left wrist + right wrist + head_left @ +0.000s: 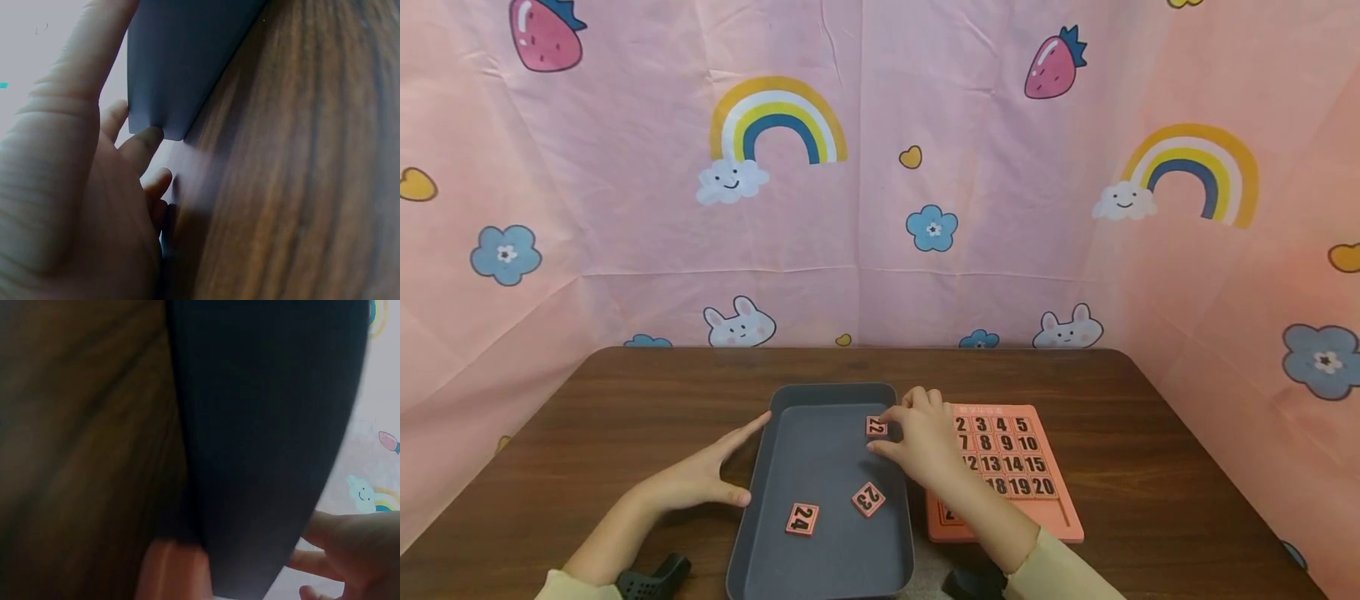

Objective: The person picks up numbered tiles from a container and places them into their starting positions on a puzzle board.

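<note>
A grey tray point(820, 462) holds three pink number tiles. Tile 22 point(875, 427) lies by the far right wall, tile 23 point(868, 500) nearer the middle, tile 24 point(802, 519) at the left. My right hand point(925, 437) reaches over the tray's right wall; its index fingertip overlaps the edge of tile 22, while the thumb stands apart, just nearer than the tile. Spread wide, my left hand point(692, 477) rests along the tray's left side, thumb and fingertips at the wall. In the left wrist view its fingertips point(150, 134) touch the tray's outer wall.
Right of the tray lies a pink number board point(1067, 521) with rows of tiles, partly covered by my right hand and forearm. Everything stands on a dark wooden table point(655, 392). A patterned pink cloth point(865, 250) hangs behind and at both sides.
</note>
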Tool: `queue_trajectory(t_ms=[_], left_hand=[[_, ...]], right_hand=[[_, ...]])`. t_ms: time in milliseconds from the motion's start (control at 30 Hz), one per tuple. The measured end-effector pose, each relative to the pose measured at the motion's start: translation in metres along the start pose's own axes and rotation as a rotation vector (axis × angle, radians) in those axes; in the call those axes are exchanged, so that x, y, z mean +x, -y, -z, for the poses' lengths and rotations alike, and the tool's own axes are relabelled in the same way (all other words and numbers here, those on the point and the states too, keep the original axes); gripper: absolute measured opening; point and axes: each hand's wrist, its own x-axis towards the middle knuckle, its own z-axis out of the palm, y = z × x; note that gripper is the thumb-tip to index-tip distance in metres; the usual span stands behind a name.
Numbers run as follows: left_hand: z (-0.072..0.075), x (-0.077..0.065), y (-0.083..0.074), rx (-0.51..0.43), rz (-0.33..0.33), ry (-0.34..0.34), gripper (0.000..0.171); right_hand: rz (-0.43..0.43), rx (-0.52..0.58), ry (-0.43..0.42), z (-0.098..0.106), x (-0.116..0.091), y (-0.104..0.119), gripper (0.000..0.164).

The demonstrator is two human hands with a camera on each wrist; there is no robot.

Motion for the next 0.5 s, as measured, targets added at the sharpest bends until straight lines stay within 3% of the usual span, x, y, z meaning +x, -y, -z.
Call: queue_trajectory(t_ms=[300,500], left_hand=[[0.000,0.000,0.001,-0.008,-0.001,0.000,0.104],[-0.001,0.001,0.003,-0.010,-0.007,0.003,0.103]], right_hand=[[-0.098,-0.116,0.033,-0.014,0.015,0.008,0.041],[-0.115,-0.263,0.065,-0.021,0.018,0.009,0.048]])
